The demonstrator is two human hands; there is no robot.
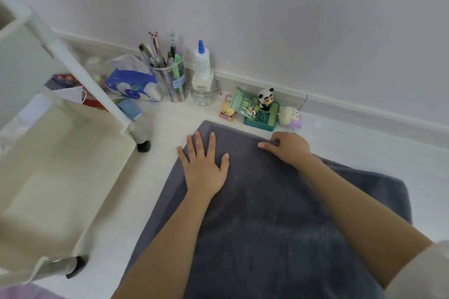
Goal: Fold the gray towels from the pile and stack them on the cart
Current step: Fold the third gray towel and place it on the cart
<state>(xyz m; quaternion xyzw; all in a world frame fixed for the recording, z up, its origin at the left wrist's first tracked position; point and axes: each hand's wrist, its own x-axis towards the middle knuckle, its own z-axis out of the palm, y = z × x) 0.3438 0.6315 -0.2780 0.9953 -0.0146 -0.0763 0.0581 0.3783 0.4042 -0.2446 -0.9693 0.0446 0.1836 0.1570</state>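
A dark gray towel (255, 213) lies spread on the pale floor in front of me, its far edge near the wall. My left hand (204, 167) rests flat on the towel's far left part with fingers straight and spread. My right hand (289, 148) sits at the towel's far right edge, fingers curled down over the cloth and gripping the edge. The cream cart (48, 165) stands at the left, its lower tray bare and its wheels on the floor. No pile of other towels is in view.
Along the wall stand a jar of pens (170, 80), a glue bottle (202, 60) on a glass jar, a blue tissue pack (131, 85), a panda toy set (261, 109) and a small plush (290, 116). A cart wheel (143, 146) sits near the towel's left corner.
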